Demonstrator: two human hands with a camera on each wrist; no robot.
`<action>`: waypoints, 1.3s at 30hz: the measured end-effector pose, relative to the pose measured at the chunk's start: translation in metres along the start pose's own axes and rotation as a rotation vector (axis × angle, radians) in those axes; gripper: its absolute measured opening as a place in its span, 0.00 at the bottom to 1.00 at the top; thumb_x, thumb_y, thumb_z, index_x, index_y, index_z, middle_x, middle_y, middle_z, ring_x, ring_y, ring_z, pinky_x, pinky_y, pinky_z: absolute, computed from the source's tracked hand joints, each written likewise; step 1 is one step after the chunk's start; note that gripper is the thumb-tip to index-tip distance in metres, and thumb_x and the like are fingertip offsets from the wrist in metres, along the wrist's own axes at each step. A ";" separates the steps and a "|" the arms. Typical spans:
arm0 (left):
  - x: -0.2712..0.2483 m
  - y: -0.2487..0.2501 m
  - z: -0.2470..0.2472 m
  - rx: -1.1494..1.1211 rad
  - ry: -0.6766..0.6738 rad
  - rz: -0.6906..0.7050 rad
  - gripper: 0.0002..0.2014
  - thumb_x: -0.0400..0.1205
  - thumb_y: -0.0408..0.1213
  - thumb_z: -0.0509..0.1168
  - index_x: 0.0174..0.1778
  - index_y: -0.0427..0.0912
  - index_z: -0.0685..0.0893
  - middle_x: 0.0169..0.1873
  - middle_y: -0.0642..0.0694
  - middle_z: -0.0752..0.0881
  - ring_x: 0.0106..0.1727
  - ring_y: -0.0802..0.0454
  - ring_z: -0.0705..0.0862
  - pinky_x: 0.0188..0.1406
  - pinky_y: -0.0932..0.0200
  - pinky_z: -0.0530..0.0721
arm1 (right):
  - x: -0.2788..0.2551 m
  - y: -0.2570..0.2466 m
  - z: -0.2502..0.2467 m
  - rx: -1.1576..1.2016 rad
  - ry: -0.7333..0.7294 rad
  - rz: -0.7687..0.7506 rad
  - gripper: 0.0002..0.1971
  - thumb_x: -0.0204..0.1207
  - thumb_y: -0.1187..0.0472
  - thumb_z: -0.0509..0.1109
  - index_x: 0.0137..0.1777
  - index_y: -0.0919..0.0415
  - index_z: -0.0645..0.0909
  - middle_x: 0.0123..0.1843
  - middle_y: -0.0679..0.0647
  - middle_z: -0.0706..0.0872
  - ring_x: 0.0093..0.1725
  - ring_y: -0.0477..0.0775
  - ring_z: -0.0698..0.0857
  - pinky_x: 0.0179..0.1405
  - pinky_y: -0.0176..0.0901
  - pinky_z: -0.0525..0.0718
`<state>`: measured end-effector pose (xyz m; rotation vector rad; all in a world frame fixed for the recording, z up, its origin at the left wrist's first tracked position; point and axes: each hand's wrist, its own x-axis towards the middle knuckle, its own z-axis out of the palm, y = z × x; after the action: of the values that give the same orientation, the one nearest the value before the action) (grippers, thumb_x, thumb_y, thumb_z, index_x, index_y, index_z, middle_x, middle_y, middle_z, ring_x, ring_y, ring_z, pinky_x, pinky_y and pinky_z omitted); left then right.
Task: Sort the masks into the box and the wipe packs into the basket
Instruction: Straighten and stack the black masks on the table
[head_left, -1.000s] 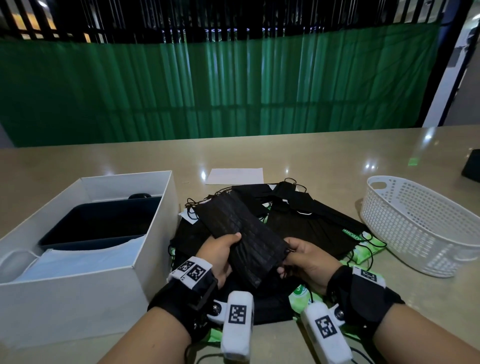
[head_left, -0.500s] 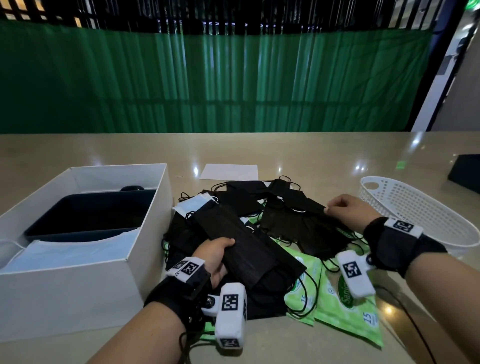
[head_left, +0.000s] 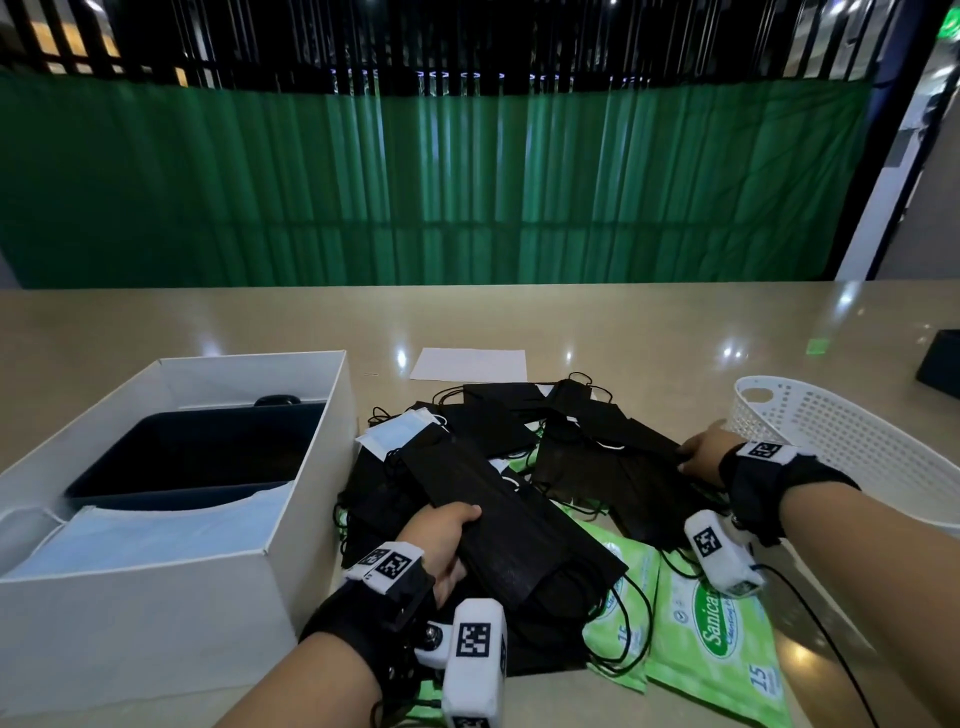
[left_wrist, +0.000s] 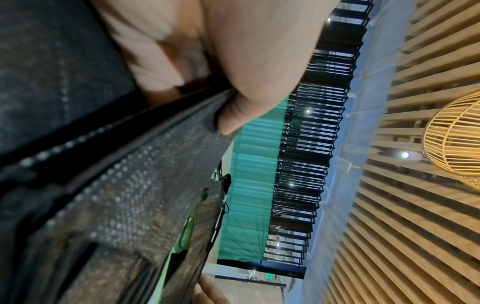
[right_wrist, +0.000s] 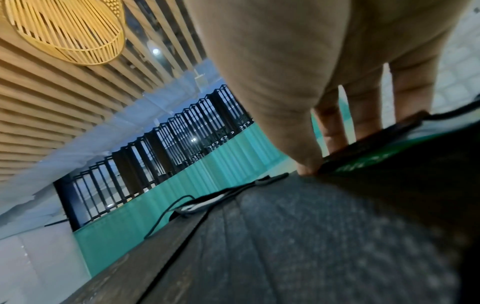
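Left hand (head_left: 439, 540) grips a black mask (head_left: 498, 525), thumb on top, fingers curled beneath, held over near side of the mask pile (head_left: 519, 457), just right of the box (head_left: 171, 618). Left wrist view confirms the grip: thumb pressed on mask edge (left_wrist: 145, 185), pinching it.

Right hand (head_left: 704, 460) at far right edge of pile, close to basket (head_left: 852, 457); thumb and fingers clamp the edge of another black mask (head_left: 613, 473). Right wrist view: thumb pressed down on dark fabric (right_wrist: 285, 236), fingers (right_wrist: 363, 107) reaching behind it, so pinching, not spread.

White box on desk (head_left: 649, 332) at left, open; inside a dark tray (head_left: 187, 452) and a pale blue mask (head_left: 156, 535). White perforated basket at right, contents not visible. Pile of black masks with one pale blue mask (head_left: 400, 434) in middle of desk. Green wipe packs (head_left: 711, 634) partly under pile, near right side. White paper sheet (head_left: 470, 364) behind pile. Dark object (head_left: 943, 364) at far right edge, unclear. Green curtain (head_left: 467, 182) behind desk.
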<state>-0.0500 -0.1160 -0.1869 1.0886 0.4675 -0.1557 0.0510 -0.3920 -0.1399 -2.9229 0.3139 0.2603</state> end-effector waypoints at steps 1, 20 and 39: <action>-0.001 0.000 0.000 0.001 -0.005 0.005 0.10 0.83 0.23 0.58 0.60 0.29 0.77 0.42 0.34 0.86 0.40 0.42 0.86 0.38 0.50 0.87 | 0.003 0.003 0.000 -0.019 0.004 -0.005 0.22 0.84 0.56 0.61 0.77 0.56 0.70 0.77 0.56 0.73 0.75 0.56 0.73 0.72 0.40 0.68; -0.001 0.000 0.000 -0.055 -0.007 0.016 0.12 0.82 0.23 0.59 0.61 0.29 0.76 0.41 0.33 0.86 0.39 0.41 0.87 0.33 0.52 0.89 | -0.007 0.006 -0.025 0.343 0.099 0.018 0.13 0.75 0.61 0.68 0.29 0.59 0.74 0.36 0.58 0.78 0.42 0.59 0.76 0.42 0.43 0.74; 0.006 0.000 -0.006 -0.109 -0.149 -0.024 0.38 0.78 0.69 0.50 0.66 0.38 0.80 0.58 0.37 0.87 0.58 0.44 0.87 0.42 0.53 0.89 | -0.105 -0.100 0.008 0.529 -0.037 -0.581 0.11 0.71 0.65 0.67 0.30 0.55 0.72 0.26 0.48 0.73 0.27 0.45 0.71 0.28 0.38 0.70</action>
<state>-0.0469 -0.1101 -0.1918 0.9572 0.3512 -0.2279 -0.0284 -0.2738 -0.1106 -2.3477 -0.4112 0.1148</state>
